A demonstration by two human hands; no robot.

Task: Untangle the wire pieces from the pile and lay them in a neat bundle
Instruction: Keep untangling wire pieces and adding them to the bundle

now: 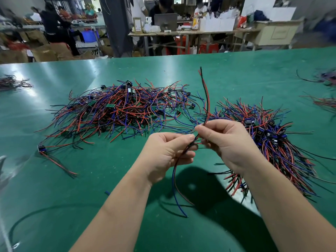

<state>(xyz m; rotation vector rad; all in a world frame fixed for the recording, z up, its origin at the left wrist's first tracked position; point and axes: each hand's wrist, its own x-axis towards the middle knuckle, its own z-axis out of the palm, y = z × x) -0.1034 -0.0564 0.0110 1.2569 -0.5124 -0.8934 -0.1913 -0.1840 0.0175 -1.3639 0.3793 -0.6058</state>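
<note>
Above the near middle of the green table mat (236, 73), I have both hands up with one thin wire piece of red, black and blue strands (207, 99) stretched between them. My left hand (169, 157) has its fingers curled in, thumb and forefinger pinching the strands where they meet. The blue and red tails hang below it toward the near edge. My right hand (231, 142) sits just beside the left, thumb and forefinger nipping the same piece a little higher and the other fingers folded under. From that pinch the red and black ends rise toward the far side.

Left of my hands and farther off lies the big tangled pile of red, blue and black wires with small green boards and black connectors (118, 110). To the right, touching the mat beside my right wrist, is the combed bundle of wires with its blue-black connectors gathered together (272, 148).

One loose wire piece with a blue connector (54, 159) lies alone at the left. Smaller wire heaps sit at the far left (12, 83) and far right (325, 79).
</note>
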